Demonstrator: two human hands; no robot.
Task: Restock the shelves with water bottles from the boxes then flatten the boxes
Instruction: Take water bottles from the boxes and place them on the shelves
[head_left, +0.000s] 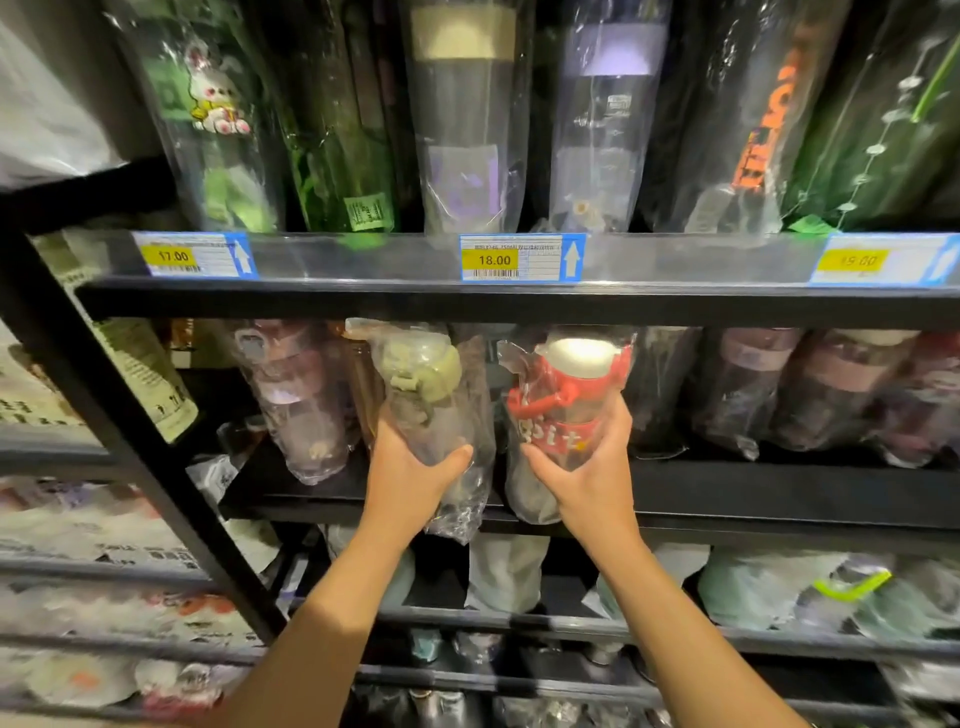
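My left hand (410, 473) grips a clear bottle with an olive-green lid (423, 384), wrapped in a plastic bag, at the front of the middle black shelf (753, 488). My right hand (587, 467) grips a bagged bottle with a red and white lid (569, 384) right beside it. Both bottles stand tilted toward me, their bag ends hanging over the shelf's front edge. No box is in view.
More bagged bottles stand on the same shelf to the left (298, 400) and right (810, 389). The shelf above holds tall bagged bottles (467, 130) behind price tags (519, 258). Lower shelves (519, 618) carry further bagged goods. A black slanted frame post (130, 431) runs down the left.
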